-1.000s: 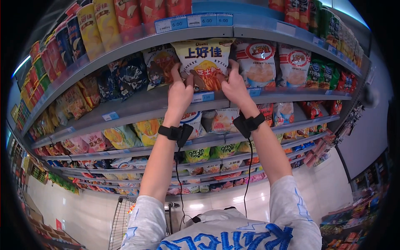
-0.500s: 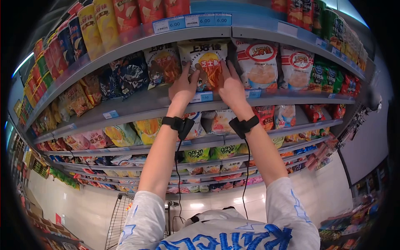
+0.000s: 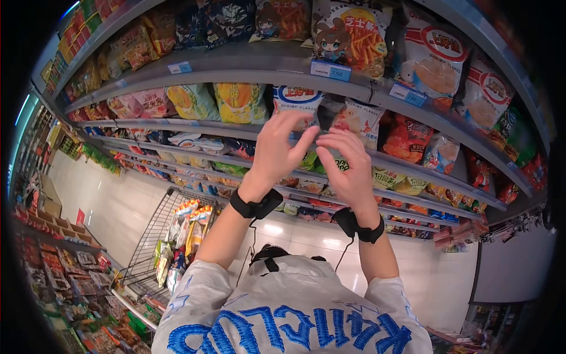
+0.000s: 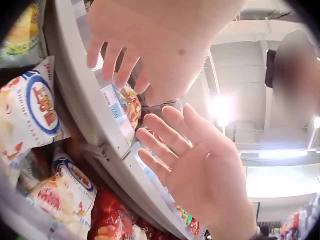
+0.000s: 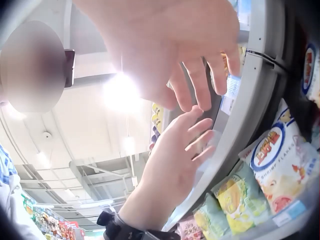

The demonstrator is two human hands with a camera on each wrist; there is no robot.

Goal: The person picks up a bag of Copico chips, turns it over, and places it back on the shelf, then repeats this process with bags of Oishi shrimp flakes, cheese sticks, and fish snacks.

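Both hands are raised in front of the snack shelves and hold nothing. In the head view my left hand (image 3: 280, 147) has its fingers loosely bent and spread, overlapping a white shrimp flakes bag (image 3: 298, 100). Facing it, my right hand (image 3: 348, 162) has fingers slightly bent, its thumb near the left thumb. In the left wrist view the right hand (image 4: 200, 175) shows its bare palm. The left hand (image 5: 170, 155) also shows without anything in it in the right wrist view. A yellow-and-white cheese sticks bag (image 3: 351, 38) stands on the shelf above, behind a price tag (image 3: 330, 70).
More shrimp flakes bags (image 3: 433, 56) stand right of the cheese sticks. Grey shelf edges (image 3: 236, 74) curve across in several tiers, close beyond the hands. A wire shopping cart (image 3: 138, 248) with several snack bags (image 3: 186, 230) stands at lower left on the pale floor.
Both hands have left the cheese sticks bag and drawn back down toward the body. The bag stays on the shelf, and the head view has tilted downward, bringing the cart's contents into sight.
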